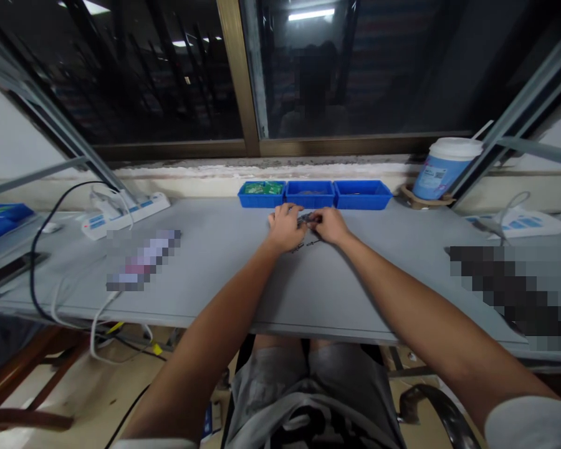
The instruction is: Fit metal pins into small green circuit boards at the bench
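Note:
My left hand [285,227] is over the grey table with its fingers bent inward round the edge of some small dark pieces [303,219]. Close on the right, my right hand [331,225] has thumb and fingers pinched together at the same dark pieces. What exactly lies between the fingertips is too small and too covered to name. Just below the hands, a few thin black parts [298,247] lie loose on the tabletop. Behind the hands stand three blue bins: the left bin [262,201] has green packets [262,188], the middle bin [310,199] holds greyish bits, and the right bin [362,198] shows little inside.
A blue cup [434,178] with lid and straw stands at the back right. Power strips [126,215] with cables lie on the left, near a blurred phone-like object [144,260]. A dark blurred object [509,293] is at the right. The window sill runs behind the bins.

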`<state>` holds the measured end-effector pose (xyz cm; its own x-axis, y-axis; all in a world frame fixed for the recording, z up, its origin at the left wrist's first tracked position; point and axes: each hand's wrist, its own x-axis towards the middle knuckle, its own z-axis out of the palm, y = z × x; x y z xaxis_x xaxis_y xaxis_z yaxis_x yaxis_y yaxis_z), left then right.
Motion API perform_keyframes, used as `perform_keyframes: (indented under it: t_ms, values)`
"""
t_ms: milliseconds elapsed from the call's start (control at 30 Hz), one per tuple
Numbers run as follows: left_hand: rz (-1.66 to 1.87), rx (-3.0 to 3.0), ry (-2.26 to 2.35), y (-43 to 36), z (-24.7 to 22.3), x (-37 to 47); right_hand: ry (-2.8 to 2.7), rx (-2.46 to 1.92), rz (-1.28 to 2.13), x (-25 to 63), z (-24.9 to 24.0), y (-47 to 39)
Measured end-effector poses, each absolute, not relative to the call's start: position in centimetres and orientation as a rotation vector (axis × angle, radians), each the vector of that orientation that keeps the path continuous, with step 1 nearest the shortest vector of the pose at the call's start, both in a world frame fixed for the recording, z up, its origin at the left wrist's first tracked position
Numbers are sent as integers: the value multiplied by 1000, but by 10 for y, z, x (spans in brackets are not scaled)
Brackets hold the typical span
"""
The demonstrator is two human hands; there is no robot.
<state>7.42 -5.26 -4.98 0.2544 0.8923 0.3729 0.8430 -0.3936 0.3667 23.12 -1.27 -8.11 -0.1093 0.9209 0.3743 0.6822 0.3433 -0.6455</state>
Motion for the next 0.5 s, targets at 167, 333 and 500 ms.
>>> perform_keyframes:
  t_ms: [167, 333, 500]
  values:
    - [785, 2363, 1684, -53, -49, 76, -1730, -1258, 456, 230, -79, -18]
    - [1035, 2193, 1499, -46, -54, 80, -1467, -1096, 750, 225, -70, -26]
    - [1322, 1788, 1221, -28, -66, 77, -1320, -967, 1084, 227, -69, -28]
